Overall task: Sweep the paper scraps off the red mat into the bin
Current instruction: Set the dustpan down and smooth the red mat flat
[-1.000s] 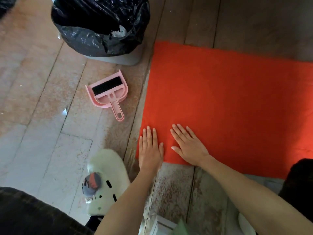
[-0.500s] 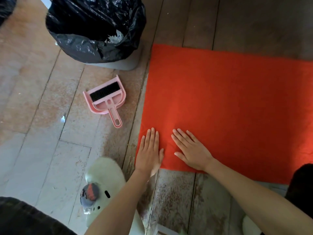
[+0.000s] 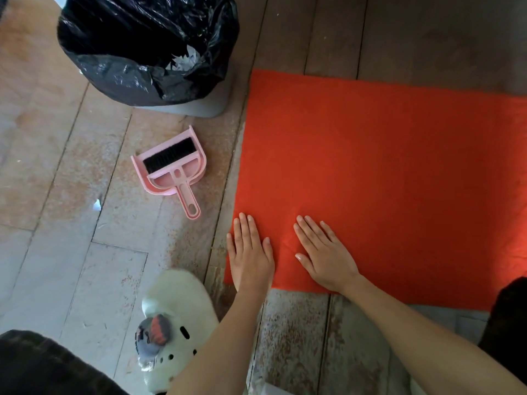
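Red mat (image 3: 385,181): lies flat on the wooden floor (image 3: 57,166) and fills the right half of the scene. Left hand (image 3: 251,255): palm down, fingers straight and close together, laid flat on the mat's near-left corner, grasping nothing. Right hand (image 3: 325,258): just to the right of the left one and not touching it, palm down, fingers straight and slightly spread, flat on the mat close to its near edge, grasping nothing. Bin (image 3: 199,105): grey, at the far left, standing on the floor just off the mat's far-left corner. Black bag (image 3: 128,52): lines the bin and drapes over its rim. Paper scraps (image 3: 185,59): white pieces visible inside the bag. Pale scrap (image 3: 97,205): one small piece on the floor, left of the dustpan. Dustpan (image 3: 196,169): pink, on the floor between the bin and the hands, left of the mat and clear of it, handle pointing to the near right. Brush (image 3: 168,159): pink with black bristles, nested in the dustpan. Clog (image 3: 176,303): white, near side, just left of the left forearm, carrying a grey and red charm (image 3: 154,334). Trouser leg (image 3: 42,366): dark, near-left corner.
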